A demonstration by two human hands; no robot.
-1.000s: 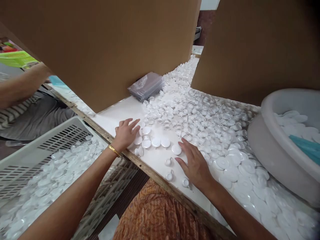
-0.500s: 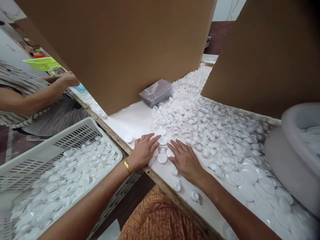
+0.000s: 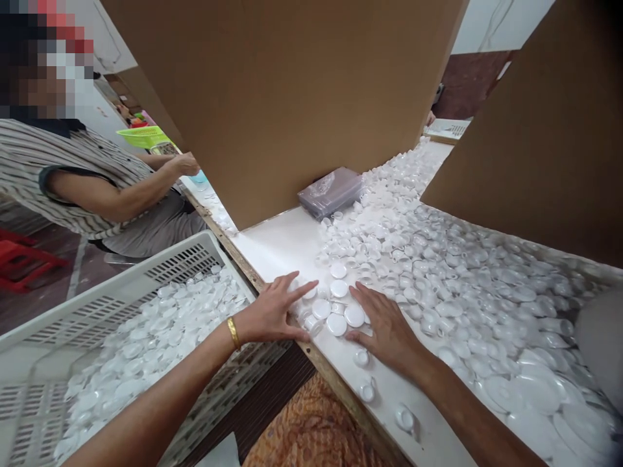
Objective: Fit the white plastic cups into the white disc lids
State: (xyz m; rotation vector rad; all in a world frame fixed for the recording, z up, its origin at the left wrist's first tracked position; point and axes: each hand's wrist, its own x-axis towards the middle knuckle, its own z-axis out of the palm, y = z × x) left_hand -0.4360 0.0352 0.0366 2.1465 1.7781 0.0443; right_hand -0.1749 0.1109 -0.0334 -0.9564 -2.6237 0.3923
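Observation:
My left hand [image 3: 275, 311] lies flat at the near edge of the white table [image 3: 282, 243], fingers stretched out over a small cluster of round white caps [image 3: 337, 323]. A gold bangle [image 3: 234, 333] circles its wrist. My right hand [image 3: 387, 327] rests flat just right of the same cluster, fingers extended and touching the caps. Neither hand grips anything. A wide heap of small white plastic pieces [image 3: 438, 272] covers the table beyond my hands.
A white slotted crate [image 3: 160, 266] holding several white caps sits below the table's left edge. Brown cardboard panels [image 3: 292, 97] stand behind the table. A grey plastic-wrapped pack [image 3: 333, 191] lies at the panel's foot. Another person in a striped top [image 3: 73, 175] sits at the left.
Both hands have drawn the cluster of caps together and toward the table's near left edge. The camera has turned left, and the seated person has come further into view.

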